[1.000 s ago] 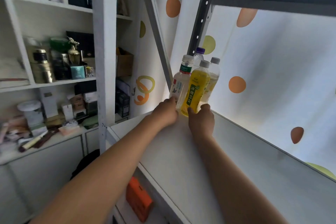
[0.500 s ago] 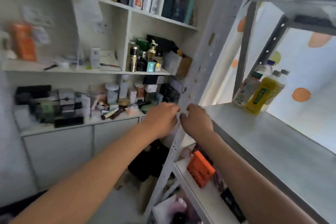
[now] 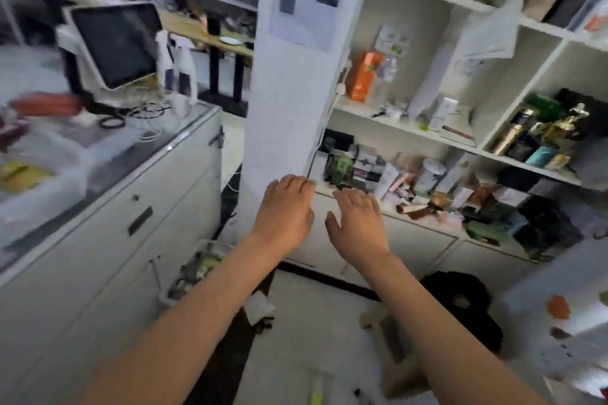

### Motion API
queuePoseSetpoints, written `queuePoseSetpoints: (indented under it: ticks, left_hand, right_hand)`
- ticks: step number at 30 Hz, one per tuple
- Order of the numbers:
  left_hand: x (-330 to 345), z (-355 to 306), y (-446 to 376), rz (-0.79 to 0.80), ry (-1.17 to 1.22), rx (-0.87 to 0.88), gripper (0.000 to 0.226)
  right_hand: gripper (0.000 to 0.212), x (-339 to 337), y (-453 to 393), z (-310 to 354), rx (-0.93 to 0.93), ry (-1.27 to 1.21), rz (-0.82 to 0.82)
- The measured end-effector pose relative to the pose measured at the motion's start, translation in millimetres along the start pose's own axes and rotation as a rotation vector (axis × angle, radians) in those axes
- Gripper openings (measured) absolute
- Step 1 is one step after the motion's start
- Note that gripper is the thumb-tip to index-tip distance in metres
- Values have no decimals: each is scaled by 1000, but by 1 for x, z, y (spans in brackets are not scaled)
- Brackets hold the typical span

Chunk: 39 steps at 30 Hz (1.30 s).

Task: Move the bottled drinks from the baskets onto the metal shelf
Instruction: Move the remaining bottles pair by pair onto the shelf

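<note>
Bare and empty, both hands have come away from the metal shelf, which with its stood bottles has left the view as the head turns left; likely a return for more. From left: a glossy dark monitor, a wire basket low by smooth cabinets, left hand and right hand, fingers loosely spread, holding nothing.

A pale-rimmed basket sits low on the floor. It is against the foot of the white counter cabinet and just left of the white pillar's base, partly hidden behind the left forearm. Its contents are a blur of yellow-green and dark shapes, too smeared to tell individual bottles.
</note>
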<state>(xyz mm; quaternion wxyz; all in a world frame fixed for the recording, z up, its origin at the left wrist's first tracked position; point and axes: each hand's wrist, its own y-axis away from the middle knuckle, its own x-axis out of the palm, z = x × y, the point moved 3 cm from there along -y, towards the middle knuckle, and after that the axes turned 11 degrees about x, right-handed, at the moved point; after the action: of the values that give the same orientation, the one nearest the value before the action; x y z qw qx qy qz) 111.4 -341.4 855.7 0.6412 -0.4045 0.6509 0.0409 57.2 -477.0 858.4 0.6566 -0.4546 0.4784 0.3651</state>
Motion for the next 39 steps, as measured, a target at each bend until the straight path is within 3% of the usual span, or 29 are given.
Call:
queuePoseSetpoints:
  ticks: [11,19,28,35,39]
  left_hand:
    - [-89,144,133,-136,-207,-457,41]
    - [-125,228,171,-211,-306,-785,42]
    - [-132,309,201,-305,-347,-1161,41]
    - [-133,348,243,-454,-319,-1420,39]
    - [-136,371,276,-562,-263,-1574,39]
  right_hand:
    - [42,50,-24,227,-483,-354,35]
    - [41,89,-64,357,-746,-558,118]
    - [41,143,-114,457,-859,-653,384]
    - [43,178,-105,524,-945,-654,606]
    - [39,198,-96,563,-889,-659,699]
